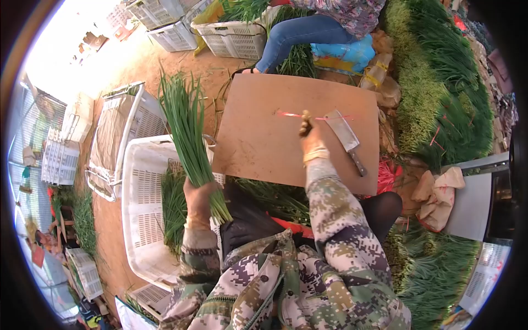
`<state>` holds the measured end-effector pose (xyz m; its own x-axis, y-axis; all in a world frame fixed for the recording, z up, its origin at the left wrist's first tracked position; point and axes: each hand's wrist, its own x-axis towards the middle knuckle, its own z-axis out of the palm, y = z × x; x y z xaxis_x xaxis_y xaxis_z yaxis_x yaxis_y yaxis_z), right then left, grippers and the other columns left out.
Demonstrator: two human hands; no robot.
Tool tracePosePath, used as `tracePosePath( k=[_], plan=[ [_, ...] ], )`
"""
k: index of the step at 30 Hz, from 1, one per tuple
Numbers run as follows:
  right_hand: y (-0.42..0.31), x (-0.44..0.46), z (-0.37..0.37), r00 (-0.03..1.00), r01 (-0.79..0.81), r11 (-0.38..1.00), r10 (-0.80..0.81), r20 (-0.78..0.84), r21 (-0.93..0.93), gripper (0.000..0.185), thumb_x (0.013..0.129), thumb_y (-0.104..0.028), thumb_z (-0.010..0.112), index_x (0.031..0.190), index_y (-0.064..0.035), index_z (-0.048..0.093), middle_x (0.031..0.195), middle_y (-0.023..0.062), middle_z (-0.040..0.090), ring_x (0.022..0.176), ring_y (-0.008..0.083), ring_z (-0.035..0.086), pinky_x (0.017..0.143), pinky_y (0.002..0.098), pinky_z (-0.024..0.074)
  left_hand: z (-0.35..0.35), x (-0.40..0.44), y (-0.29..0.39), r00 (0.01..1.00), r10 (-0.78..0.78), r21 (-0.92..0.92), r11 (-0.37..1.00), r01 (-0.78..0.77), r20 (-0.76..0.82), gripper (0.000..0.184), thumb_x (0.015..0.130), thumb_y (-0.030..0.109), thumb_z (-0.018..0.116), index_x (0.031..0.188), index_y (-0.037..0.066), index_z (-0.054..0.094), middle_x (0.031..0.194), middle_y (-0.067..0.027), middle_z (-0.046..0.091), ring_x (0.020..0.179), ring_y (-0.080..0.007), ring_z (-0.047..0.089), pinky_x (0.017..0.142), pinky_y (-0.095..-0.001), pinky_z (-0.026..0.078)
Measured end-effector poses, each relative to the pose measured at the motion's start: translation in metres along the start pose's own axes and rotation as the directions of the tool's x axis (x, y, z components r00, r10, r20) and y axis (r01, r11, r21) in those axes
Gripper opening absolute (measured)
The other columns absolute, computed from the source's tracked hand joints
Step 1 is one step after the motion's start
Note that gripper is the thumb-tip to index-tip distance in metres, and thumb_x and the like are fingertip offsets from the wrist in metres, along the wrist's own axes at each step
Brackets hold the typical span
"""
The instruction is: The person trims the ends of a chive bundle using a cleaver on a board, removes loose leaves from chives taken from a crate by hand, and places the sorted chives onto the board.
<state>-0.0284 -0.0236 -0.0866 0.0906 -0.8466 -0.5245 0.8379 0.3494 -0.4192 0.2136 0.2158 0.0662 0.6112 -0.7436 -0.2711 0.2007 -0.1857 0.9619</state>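
My left hand (199, 201) is wrapped round a bunch of long green chives (187, 118), held upright with its pale cut ends down near my lap. My right hand (311, 137) is over the brown board (264, 148), with closed fingers pinching a thin pink plastic strip (290, 114) that sticks out on both sides. Just right of that hand, a cleaver (343, 131) lies flat on the board, its dark handle toward me. More chives (173, 203) lie in the white plastic basket (144, 187) at my left.
A person in jeans (302, 34) sits beyond the board, beside a white crate (234, 41) of greens. Chives are piled along the right (456, 93) and lower right (434, 275). Pink strips (388, 175) lie by the board's right corner. Another crate (144, 118) stands left.
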Motion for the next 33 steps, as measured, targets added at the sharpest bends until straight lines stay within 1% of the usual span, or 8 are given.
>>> tracePosePath(
  k=[9,10,12,13,14,17,21,33],
  plan=[
    [0.095,0.009,0.046,0.988,-0.127,0.992,0.127,-0.087,0.010,0.012,0.094,-0.016,0.061,0.095,-0.0065,0.069,0.074,0.0057,0.070,0.055,0.0118,0.061,0.045,0.0251,0.0466,0.022,-0.010,-0.032,0.999,-0.003,-0.108,0.994,0.009,0.051,0.039,0.067,-0.012,0.061,0.104,0.001,0.058,0.080,-0.0105,0.063,0.061,-0.0236,0.065,0.054,-0.0356,0.056],
    [0.073,-0.021,0.068,0.978,-0.144,0.889,0.060,-0.201,-0.434,0.015,0.095,-0.016,0.058,0.099,-0.0061,0.069,0.073,0.0075,0.070,0.056,0.0129,0.062,0.045,0.0258,0.0471,0.028,-0.010,-0.032,0.999,0.016,-0.081,0.997,-0.013,0.046,0.038,0.068,-0.011,0.061,0.104,0.001,0.058,0.080,-0.0103,0.063,0.062,-0.0233,0.065,0.054,-0.0358,0.056],
    [0.057,-0.033,0.066,0.959,-0.193,0.586,-0.057,-0.278,-0.787,0.019,0.095,-0.016,0.056,0.103,-0.0057,0.070,0.073,0.0093,0.070,0.057,0.0140,0.064,0.045,0.0266,0.0475,0.051,-0.020,-0.007,0.999,-0.039,-0.048,0.998,0.040,0.029,0.037,0.069,-0.009,0.061,0.104,0.001,0.058,0.079,-0.0088,0.063,0.065,-0.0214,0.064,0.056,-0.0356,0.056],
    [0.047,-0.031,0.048,0.967,0.020,0.002,-0.256,0.019,-1.000,0.026,0.094,-0.022,0.053,0.104,-0.0059,0.071,0.078,0.0124,0.071,0.068,0.0236,0.067,0.057,0.0354,0.0516,0.055,-0.017,-0.010,0.998,-0.051,-0.056,0.997,0.053,0.032,0.037,0.069,-0.009,0.061,0.104,0.001,0.058,0.079,-0.0088,0.063,0.065,-0.0214,0.064,0.056,-0.0356,0.056],
    [0.034,-0.026,0.026,0.902,0.167,-0.601,-0.228,0.367,-0.782,0.033,0.093,-0.028,0.049,0.104,-0.0061,0.071,0.084,0.0155,0.072,0.079,0.0332,0.070,0.069,0.0443,0.0556,0.056,-0.014,-0.014,0.998,-0.052,-0.030,0.998,0.053,0.043,0.037,0.069,-0.009,0.061,0.105,0.001,0.058,0.080,-0.0082,0.063,0.065,-0.0208,0.064,0.056,-0.0351,0.056],
    [-0.054,-0.056,-0.018,0.838,0.229,-0.505,-0.333,0.433,-0.832,0.026,0.088,-0.026,0.059,0.099,-0.0067,0.072,0.093,0.0184,0.071,0.089,0.0369,0.068,0.078,0.0469,0.0534,0.049,-0.003,-0.030,0.996,-0.045,0.012,0.999,0.044,0.076,0.047,0.067,-0.006,0.067,0.112,0.001,0.057,0.090,-0.0041,0.060,0.074,-0.0169,0.061,0.065,-0.0288,0.053],
    [-0.129,-0.103,-0.058,0.873,0.002,-0.793,-0.296,0.389,-0.609,0.032,0.086,-0.029,0.066,0.108,-0.0060,0.068,0.098,0.0178,0.068,0.094,0.0349,0.066,0.082,0.0456,0.0521,0.062,-0.003,-0.020,0.994,-0.024,0.007,1.000,0.024,0.107,0.048,0.064,-0.007,0.067,0.111,0.000,0.057,0.089,-0.0034,0.060,0.076,-0.0174,0.060,0.066,-0.0296,0.051],
    [-0.142,-0.122,-0.122,0.764,-0.167,-0.789,-0.483,0.429,-0.592,0.039,0.078,-0.025,0.074,0.112,-0.0073,0.066,0.094,0.0146,0.068,0.090,0.0298,0.067,0.076,0.0433,0.0525,0.118,0.017,-0.028,0.936,0.078,0.006,0.996,-0.085,0.344,0.052,0.061,-0.011,0.068,0.111,-0.001,0.057,0.089,-0.0044,0.060,0.077,-0.0171,0.060,0.068,-0.0313,0.053]
  ],
)
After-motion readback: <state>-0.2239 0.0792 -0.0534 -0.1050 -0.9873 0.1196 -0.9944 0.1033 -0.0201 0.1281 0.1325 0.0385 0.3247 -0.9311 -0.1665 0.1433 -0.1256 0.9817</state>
